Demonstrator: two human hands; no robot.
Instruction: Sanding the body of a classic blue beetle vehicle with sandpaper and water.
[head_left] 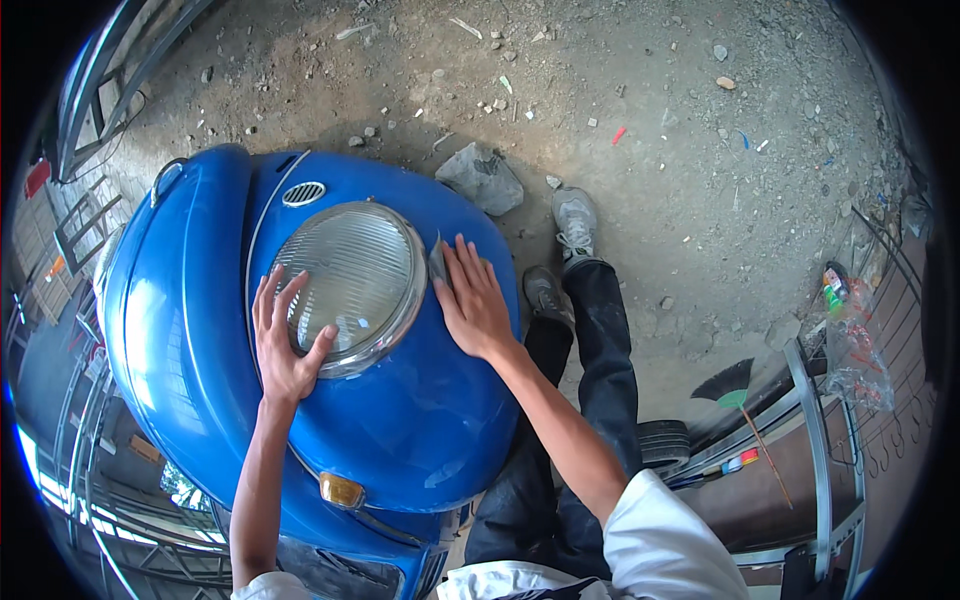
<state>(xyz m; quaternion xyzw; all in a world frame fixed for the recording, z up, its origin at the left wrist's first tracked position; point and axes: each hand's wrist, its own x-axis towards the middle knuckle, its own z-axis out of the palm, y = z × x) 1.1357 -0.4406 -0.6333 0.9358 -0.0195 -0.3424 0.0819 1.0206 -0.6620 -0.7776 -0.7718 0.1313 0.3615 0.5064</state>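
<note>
A round ribbed glass headlight [345, 265] with a chrome ring sits in the rounded blue front fender [420, 430] of a car. My left hand [285, 350] rests at the headlight's left edge, its fingers spread over glass and rim and holding nothing. On the fender just right of the ring, my right hand [472, 305] presses down with its fingers together. A thin grey sheet [437, 262] shows along its thumb side and seems to be held under the hand; most of it is hidden. A small yellowish bit shows by the fingers.
The blue hood [170, 310] curves away at the left. An amber turn signal [341, 490] sits low on the fender. A large grey rock [480, 178] lies by the fender on gravelly ground. At right are a broom [728, 385], a tire [663, 443] and a metal frame [815, 450].
</note>
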